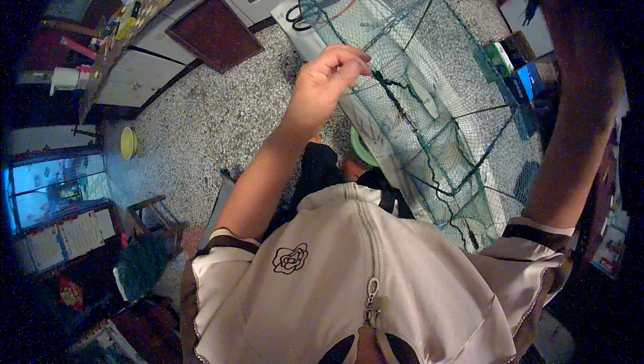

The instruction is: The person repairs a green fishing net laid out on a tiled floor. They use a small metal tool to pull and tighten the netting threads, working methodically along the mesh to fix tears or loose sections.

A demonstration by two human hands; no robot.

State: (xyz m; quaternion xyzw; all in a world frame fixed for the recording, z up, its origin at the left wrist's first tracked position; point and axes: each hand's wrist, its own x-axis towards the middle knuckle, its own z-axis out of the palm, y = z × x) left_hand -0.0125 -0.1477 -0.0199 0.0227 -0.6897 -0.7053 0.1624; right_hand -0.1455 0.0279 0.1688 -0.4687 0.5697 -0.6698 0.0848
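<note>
My left hand [330,77] is in the upper middle, its fingers pinched together at the dark corded seam of a green fishing net [429,95]. The net is long and cage-like, with fine mesh, dark cords and thin rods spreading it out. A thin red hoop [349,3] shows at its far end. Black cord [402,112] runs along the seam from my left fingertips toward me. My right arm rises along the right side and runs out at the dark top edge, so the right hand is hidden. Under the net lies a long whitish sheet [493,199].
Black-handled scissors [297,18] lie on the sheet's far end. A green basin [362,147] stands by my feet, partly covered. Further off are a yellow basin [129,142], a dark red board [215,32] by the cabinets, a wooden stool [155,216] and boxes [523,82] at the right.
</note>
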